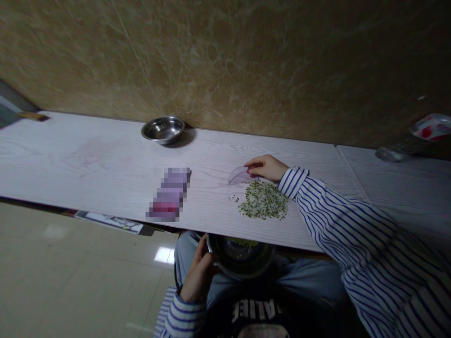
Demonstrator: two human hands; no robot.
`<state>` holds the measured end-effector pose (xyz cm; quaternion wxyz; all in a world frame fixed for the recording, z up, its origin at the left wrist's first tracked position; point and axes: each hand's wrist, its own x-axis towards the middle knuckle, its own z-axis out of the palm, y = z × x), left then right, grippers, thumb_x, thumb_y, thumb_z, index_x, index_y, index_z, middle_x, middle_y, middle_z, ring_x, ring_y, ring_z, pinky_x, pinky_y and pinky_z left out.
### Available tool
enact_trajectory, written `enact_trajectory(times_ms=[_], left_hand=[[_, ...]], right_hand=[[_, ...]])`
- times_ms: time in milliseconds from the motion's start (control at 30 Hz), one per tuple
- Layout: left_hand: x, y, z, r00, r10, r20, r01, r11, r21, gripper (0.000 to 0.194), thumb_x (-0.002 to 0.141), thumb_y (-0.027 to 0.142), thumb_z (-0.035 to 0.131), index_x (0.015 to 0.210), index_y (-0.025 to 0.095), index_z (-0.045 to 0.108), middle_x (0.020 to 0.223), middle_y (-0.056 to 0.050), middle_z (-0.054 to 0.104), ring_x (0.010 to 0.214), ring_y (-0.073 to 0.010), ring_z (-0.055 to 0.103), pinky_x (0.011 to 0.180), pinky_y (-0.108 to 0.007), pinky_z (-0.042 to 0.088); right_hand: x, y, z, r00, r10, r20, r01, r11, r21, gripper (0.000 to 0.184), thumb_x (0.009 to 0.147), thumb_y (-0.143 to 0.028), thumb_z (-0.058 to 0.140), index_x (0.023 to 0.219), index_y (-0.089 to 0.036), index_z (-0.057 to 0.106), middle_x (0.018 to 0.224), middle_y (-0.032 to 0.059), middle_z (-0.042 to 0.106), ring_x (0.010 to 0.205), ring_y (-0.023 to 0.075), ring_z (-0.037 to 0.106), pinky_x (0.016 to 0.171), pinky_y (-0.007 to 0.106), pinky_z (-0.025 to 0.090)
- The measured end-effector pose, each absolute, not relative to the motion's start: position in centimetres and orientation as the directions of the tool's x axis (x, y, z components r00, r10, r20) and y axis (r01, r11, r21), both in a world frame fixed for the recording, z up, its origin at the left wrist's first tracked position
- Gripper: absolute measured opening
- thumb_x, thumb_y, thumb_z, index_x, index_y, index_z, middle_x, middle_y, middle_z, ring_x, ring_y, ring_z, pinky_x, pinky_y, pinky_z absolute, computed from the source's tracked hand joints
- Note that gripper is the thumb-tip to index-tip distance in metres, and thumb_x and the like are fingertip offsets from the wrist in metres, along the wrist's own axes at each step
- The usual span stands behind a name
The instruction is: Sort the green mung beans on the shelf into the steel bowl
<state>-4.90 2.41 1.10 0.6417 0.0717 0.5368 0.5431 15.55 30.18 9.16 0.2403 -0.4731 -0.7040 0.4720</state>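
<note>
Pinching a thin translucent piece [238,176], the right fingers [255,161] nearly meet, while the left fingers [201,249] grasp a metal bowl [259,271].

Open lane across the tabletop [207,188] between the blurred purple item [171,192] and the grain pile [267,201], a hand could pass. Left stretch is wide too; steel bowl [163,130] near the wall [225,70] to dodge. Right hand [268,167] with plastic piece [237,175] blocks the pile's far side, striped sleeve [331,211] its right. Below the near edge: left hand [200,271], second bowl [246,271]. Right end: maybe a bottle [410,143], too dim from here.
</note>
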Motion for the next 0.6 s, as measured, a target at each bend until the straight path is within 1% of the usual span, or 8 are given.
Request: enact_trajectory(times_ms=[67, 167, 267, 367, 467, 600], left_hand=[[-4.8, 2.4, 1.1, -0.166, 0.772, -0.613, -0.622, 0.400, 0.673, 0.072, 0.062, 0.020, 0.071, 0.133, 0.023, 0.056, 0.115, -0.007, 0.068, 0.076, -0.0195, 0.063, 0.054, -0.025, 0.046], [-4.8, 2.3, 1.2, -0.159, 0.774, -0.613, -0.605, 0.414, 0.680, 0.071, 0.063, 0.020, 0.070, 0.133, 0.024, 0.057, 0.113, -0.007, 0.069, 0.072, -0.0185, 0.062, 0.053, -0.026, 0.045], [-4.8, 2.3, 1.5, -0.156, 0.777, -0.610, -0.595, 0.420, 0.686, 0.070, 0.062, 0.020, 0.069, 0.130, 0.025, 0.059, 0.112, -0.006, 0.069, 0.073, -0.0193, 0.061, 0.054, -0.027, 0.046], [-4.7, 2.3, 1.6, -0.144, 0.792, -0.593, -0.599, 0.407, 0.690, 0.068, 0.061, 0.020, 0.070, 0.128, 0.026, 0.060, 0.108, -0.005, 0.069, 0.073, -0.0188, 0.060, 0.054, -0.027, 0.046], [-4.6, 2.3, 1.6, -0.144, 0.795, -0.589, -0.586, 0.411, 0.698, 0.068, 0.060, 0.022, 0.069, 0.127, 0.026, 0.061, 0.103, -0.003, 0.069, 0.069, -0.0174, 0.057, 0.052, -0.026, 0.044], [-4.4, 2.4, 1.7, -0.143, 0.794, -0.591, -0.586, 0.414, 0.697, 0.067, 0.060, 0.022, 0.070, 0.126, 0.026, 0.061, 0.103, -0.004, 0.069, 0.073, -0.0196, 0.060, 0.054, -0.027, 0.046]], right_hand=[[15.2, 29.7, 9.4, -0.490, 0.862, -0.127, 0.442, 0.120, -0.889, 0.024, 0.074, -0.006, 0.074, 0.095, -0.017, 0.081, 0.077, 0.0040, 0.079, 0.065, 0.0146, 0.072, 0.073, 0.032, 0.063], [14.9, 29.1, 9.9, -0.601, 0.786, -0.147, 0.451, 0.181, -0.874, 0.025, 0.077, -0.009, 0.072, 0.098, -0.019, 0.081, 0.076, 0.0024, 0.080, 0.066, 0.0138, 0.072, 0.074, 0.032, 0.062], [14.8, 28.8, 10.1, -0.678, 0.719, -0.150, 0.438, 0.232, -0.869, 0.025, 0.078, -0.009, 0.070, 0.097, -0.021, 0.081, 0.077, 0.0010, 0.080, 0.068, 0.0124, 0.072, 0.075, 0.030, 0.061], [14.8, 28.5, 10.2, -0.713, 0.686, -0.145, 0.408, 0.238, -0.882, 0.024, 0.076, -0.008, 0.070, 0.092, -0.022, 0.082, 0.078, 0.0002, 0.081, 0.069, 0.0115, 0.073, 0.074, 0.028, 0.060], [15.0, 28.3, 10.4, -0.736, 0.662, -0.138, 0.375, 0.230, -0.898, 0.022, 0.073, -0.011, 0.074, 0.088, -0.024, 0.082, 0.077, -0.0008, 0.081, 0.070, 0.0119, 0.073, 0.072, 0.026, 0.059], [15.5, 28.0, 11.1, -0.753, 0.640, -0.154, 0.361, 0.205, -0.910, 0.020, 0.069, -0.014, 0.077, 0.086, -0.025, 0.082, 0.078, -0.0007, 0.081, 0.072, 0.0128, 0.074, 0.072, 0.026, 0.059]])
